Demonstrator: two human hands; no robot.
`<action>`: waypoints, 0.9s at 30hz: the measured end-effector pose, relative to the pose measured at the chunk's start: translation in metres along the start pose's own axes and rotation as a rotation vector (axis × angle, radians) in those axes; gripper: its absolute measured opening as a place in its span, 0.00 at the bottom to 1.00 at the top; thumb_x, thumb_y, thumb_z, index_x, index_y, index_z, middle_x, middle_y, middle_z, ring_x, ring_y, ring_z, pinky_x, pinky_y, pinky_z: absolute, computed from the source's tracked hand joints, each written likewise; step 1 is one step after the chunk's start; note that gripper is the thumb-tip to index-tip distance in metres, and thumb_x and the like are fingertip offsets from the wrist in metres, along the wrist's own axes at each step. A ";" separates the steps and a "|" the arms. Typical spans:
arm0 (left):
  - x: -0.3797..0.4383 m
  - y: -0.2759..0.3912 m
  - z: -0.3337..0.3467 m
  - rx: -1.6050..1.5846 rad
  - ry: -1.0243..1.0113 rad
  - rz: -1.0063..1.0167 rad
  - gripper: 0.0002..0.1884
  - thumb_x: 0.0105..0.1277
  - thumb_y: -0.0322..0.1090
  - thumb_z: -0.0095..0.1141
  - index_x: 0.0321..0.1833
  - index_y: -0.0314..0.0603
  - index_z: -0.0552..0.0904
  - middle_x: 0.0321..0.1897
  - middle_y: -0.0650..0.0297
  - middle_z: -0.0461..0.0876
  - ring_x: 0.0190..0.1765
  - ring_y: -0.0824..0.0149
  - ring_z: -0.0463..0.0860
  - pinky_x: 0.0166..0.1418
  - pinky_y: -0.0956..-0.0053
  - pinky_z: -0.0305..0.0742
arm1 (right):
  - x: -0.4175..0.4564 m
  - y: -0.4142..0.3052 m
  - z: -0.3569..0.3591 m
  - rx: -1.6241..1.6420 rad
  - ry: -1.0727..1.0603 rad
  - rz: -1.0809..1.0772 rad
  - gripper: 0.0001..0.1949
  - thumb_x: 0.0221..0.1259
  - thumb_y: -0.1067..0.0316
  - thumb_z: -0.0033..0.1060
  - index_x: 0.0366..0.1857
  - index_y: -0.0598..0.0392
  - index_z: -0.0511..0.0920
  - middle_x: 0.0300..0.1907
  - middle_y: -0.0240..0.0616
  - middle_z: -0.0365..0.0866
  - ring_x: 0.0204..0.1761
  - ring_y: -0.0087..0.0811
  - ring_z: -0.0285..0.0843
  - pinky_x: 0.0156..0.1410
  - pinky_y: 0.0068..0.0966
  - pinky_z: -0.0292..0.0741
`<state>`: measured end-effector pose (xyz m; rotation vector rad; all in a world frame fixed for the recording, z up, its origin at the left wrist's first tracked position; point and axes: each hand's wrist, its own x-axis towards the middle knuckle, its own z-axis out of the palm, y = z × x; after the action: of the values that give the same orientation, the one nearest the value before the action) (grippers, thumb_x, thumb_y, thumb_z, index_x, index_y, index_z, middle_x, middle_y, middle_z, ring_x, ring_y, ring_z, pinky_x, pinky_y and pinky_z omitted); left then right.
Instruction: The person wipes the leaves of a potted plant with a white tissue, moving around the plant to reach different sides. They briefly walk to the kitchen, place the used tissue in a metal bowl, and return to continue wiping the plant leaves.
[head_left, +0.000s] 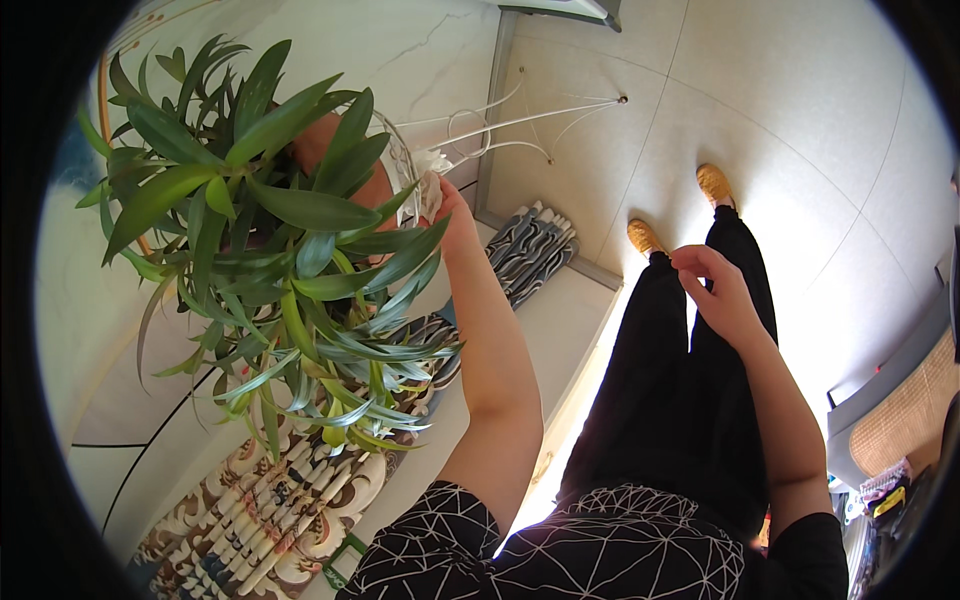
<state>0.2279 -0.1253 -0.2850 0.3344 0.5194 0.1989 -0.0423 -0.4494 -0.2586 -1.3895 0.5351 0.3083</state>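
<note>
My left hand (452, 212) grips a crumpled white tissue (430, 193) against the rim of a white metal plant stand (517, 118). Part of that hand is hidden behind leaves. A terracotta-coloured pot (373, 191) sits in the stand's top ring. Long green leaves of a bushy potted plant (315, 206) spill over the pot and cover much of it. Over my legs hangs my right hand (716, 289), away from the plant. Its fingers are loosely bent, with the thumb apart from them and nothing visible between.
A marble-patterned wall (420, 56) stands behind the plant. Patterned curtains (262, 517) hang below it, beside a pale ledge (562, 330). The stand's thin legs reach the tiled floor (780, 90). At the right are a woven-panel seat (907, 405) and assorted items.
</note>
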 end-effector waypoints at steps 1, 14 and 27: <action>0.004 0.006 -0.002 0.021 -0.009 0.012 0.25 0.70 0.41 0.30 0.62 0.34 0.69 0.63 0.51 0.70 0.65 0.48 0.68 0.67 0.48 0.63 | 0.000 0.000 0.001 0.001 0.001 -0.008 0.10 0.59 0.75 0.55 0.45 0.60 0.76 0.39 0.39 0.82 0.42 0.29 0.82 0.50 0.23 0.75; -0.003 0.013 0.009 -0.042 -0.061 -0.018 0.24 0.68 0.41 0.31 0.55 0.30 0.73 0.56 0.50 0.76 0.58 0.49 0.74 0.62 0.48 0.68 | -0.003 0.009 0.006 -0.010 -0.011 0.024 0.11 0.59 0.75 0.55 0.46 0.60 0.76 0.40 0.39 0.82 0.43 0.30 0.82 0.51 0.23 0.75; -0.006 0.016 0.011 -0.044 -0.047 -0.007 0.27 0.71 0.44 0.24 0.59 0.30 0.71 0.58 0.49 0.75 0.60 0.48 0.74 0.64 0.46 0.66 | -0.005 0.012 0.006 -0.031 0.002 0.029 0.11 0.59 0.75 0.55 0.46 0.60 0.76 0.40 0.39 0.82 0.43 0.30 0.82 0.51 0.24 0.76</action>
<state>0.2268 -0.1150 -0.2671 0.2938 0.4692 0.1945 -0.0512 -0.4409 -0.2659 -1.4128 0.5548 0.3398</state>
